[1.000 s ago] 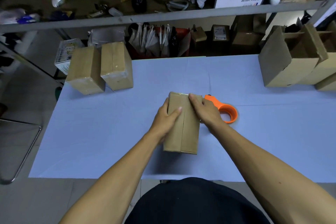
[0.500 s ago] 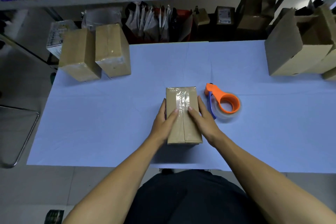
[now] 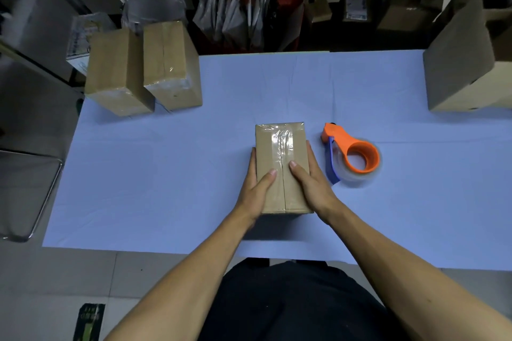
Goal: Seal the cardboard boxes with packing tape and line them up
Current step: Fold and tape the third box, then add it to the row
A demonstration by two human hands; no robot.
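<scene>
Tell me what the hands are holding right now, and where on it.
Both hold the cardboard box on the table: left hand on its left side, right hand on its right side, thumbs pressed on the top either side of the seam.

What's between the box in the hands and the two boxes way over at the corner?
Nothing: in the head view only bare blue table cover lies between the held box and the two taped boxes.

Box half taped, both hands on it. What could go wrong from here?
1. Tape on the box shows only over the far part of the seam; the near part could stay unsealed.
2. The tape dispenser lies close beside the right hand, so it could get knocked when the box moves.
</scene>
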